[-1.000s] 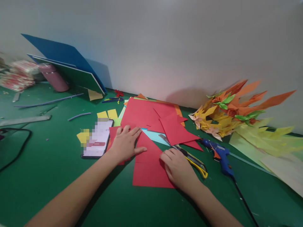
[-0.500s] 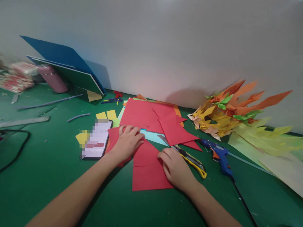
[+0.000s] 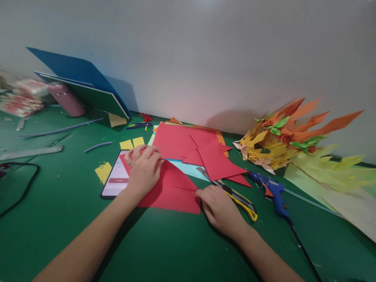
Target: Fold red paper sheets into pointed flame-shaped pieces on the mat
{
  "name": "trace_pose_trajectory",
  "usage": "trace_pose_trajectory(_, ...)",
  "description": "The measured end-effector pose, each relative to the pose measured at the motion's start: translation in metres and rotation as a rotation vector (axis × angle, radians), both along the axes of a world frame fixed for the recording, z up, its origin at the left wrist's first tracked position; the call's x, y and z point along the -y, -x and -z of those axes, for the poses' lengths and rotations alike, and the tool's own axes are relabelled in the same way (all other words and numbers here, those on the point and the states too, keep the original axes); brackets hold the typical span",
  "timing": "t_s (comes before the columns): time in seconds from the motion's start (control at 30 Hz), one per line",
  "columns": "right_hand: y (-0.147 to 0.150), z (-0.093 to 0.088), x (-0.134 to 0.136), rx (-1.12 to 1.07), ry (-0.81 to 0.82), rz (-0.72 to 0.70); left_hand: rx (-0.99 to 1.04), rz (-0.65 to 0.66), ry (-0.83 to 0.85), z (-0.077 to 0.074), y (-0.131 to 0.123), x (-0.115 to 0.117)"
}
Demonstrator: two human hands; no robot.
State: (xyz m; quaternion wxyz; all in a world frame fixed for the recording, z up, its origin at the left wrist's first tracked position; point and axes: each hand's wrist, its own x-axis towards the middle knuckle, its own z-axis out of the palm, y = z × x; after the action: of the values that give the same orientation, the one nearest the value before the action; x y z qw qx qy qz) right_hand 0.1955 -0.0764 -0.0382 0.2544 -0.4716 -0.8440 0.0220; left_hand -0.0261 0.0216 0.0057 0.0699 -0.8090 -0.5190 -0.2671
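A folded red paper sheet (image 3: 173, 188) lies on the green table (image 3: 58, 219) in front of me. My left hand (image 3: 143, 170) grips its left corner with curled fingers, over the edge of a phone (image 3: 113, 182). My right hand (image 3: 219, 205) pinches the sheet's right corner against the table. A yellow utility knife (image 3: 239, 199) lies just right of my right hand.
A stack of red and orange sheets (image 3: 188, 143) lies behind. A blue glue gun (image 3: 274, 194) with its cord lies to the right, near paper flowers (image 3: 282, 137). Boards (image 3: 85, 86) lean on the wall at left, beside a pink bottle (image 3: 66, 100). Yellow scraps (image 3: 102, 170) and a black cable (image 3: 20, 188) lie at left.
The red sheet has turned and shifted left, so it now partly covers the phone. My left hand moved left and back with its corner, fingers curling; my right hand stayed at the right corner.
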Motion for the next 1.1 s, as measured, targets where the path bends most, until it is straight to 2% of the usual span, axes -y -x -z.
trace_pose_trajectory(0.13, -0.005, 0.011, -0.001, -0.462, -0.017, 0.175, 0.129, 0.038, 0.055, 0.005, -0.001, -0.001)
trace_pose_trajectory(0.23, -0.008, 0.018, 0.0, -0.693, 0.04, 0.229, 0.363, 0.098, 0.179, 0.01, -0.003, -0.003)
trace_pose_trajectory(0.33, -0.008, 0.02, 0.004, -0.624, 0.157, 0.196, 0.554, 0.129, 0.281, 0.015, -0.005, -0.006)
trace_pose_trajectory(0.43, -0.004, 0.019, 0.006, -0.536, 0.235, 0.172, 0.577, 0.146, 0.328, 0.018, -0.007, -0.006)
trace_pose_trajectory(0.5, -0.001, 0.017, 0.005, -0.588, 0.244, 0.261, 0.543, 0.188, 0.354, 0.019, -0.009, -0.004)
trace_pose_trajectory(0.57, 0.001, 0.014, 0.002, -0.676, 0.187, 0.406, 0.397, 0.203, 0.331, 0.018, -0.01, 0.0)
trace_pose_trajectory(0.63, 0.0, 0.012, -0.001, -0.728, 0.054, 0.502, 0.15, 0.098, 0.248, 0.019, -0.012, 0.006)
trace_pose_trajectory(0.7, -0.001, 0.01, -0.003, -0.719, -0.034, 0.574, -0.085, -0.086, 0.183, 0.02, -0.013, 0.012)
trace_pose_trajectory(0.77, -0.003, 0.009, -0.003, -0.686, -0.091, 0.618, -0.228, -0.158, 0.221, 0.023, -0.015, 0.017)
trace_pose_trajectory(0.93, -0.002, 0.013, 0.0, -0.666, -0.161, 0.613, -0.312, -0.042, 0.367, 0.034, -0.017, 0.021)
trace_pose_trajectory(1.07, -0.004, 0.021, 0.002, -0.741, -0.222, 0.687, -0.211, 0.153, 0.339, 0.036, -0.014, 0.02)
trace_pose_trajectory(1.1, -0.005, 0.022, 0.002, -0.747, -0.237, 0.712, -0.201, 0.168, 0.317, 0.035, -0.013, 0.019)
